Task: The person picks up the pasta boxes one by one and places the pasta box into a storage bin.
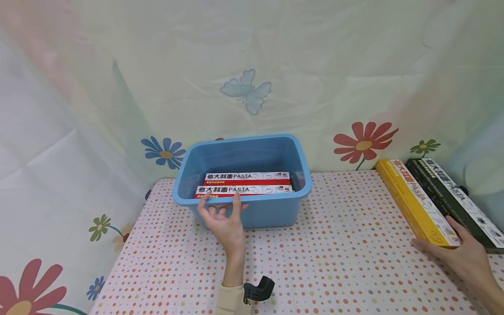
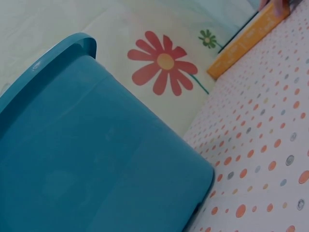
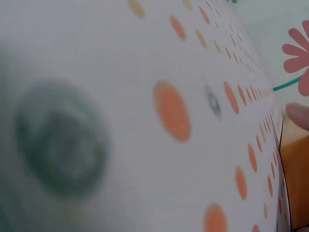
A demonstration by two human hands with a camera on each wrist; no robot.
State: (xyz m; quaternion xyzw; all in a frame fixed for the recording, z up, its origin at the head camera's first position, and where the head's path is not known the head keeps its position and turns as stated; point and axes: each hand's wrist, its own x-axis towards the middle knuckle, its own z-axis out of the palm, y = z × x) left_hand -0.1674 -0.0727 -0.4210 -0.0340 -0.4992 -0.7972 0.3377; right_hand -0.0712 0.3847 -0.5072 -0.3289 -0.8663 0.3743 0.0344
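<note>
My left hand (image 1: 226, 221) is at the front rim of a blue plastic basin (image 1: 267, 212), holding it with fingertips over the edge and other fingers bent below it. Inside the basin, two pasta boxes (image 1: 248, 176) with white and red sides lie one in front of the other. At the right, my right hand (image 1: 462, 253) holds the near end of a yellow pasta box (image 1: 409, 203), thumb on its left side and fingers on its right. Only a fingertip shows beside the orange-yellow box (image 3: 295, 176) in the right wrist view. The basin's outer wall (image 2: 96, 150) fills much of the left wrist view.
A black pasta box (image 1: 453, 197) lies right alongside the yellow one. Both stand on a table with a dotted cloth (image 1: 334, 253). A flowered curtain (image 1: 307, 87) hangs behind the table and down its left side.
</note>
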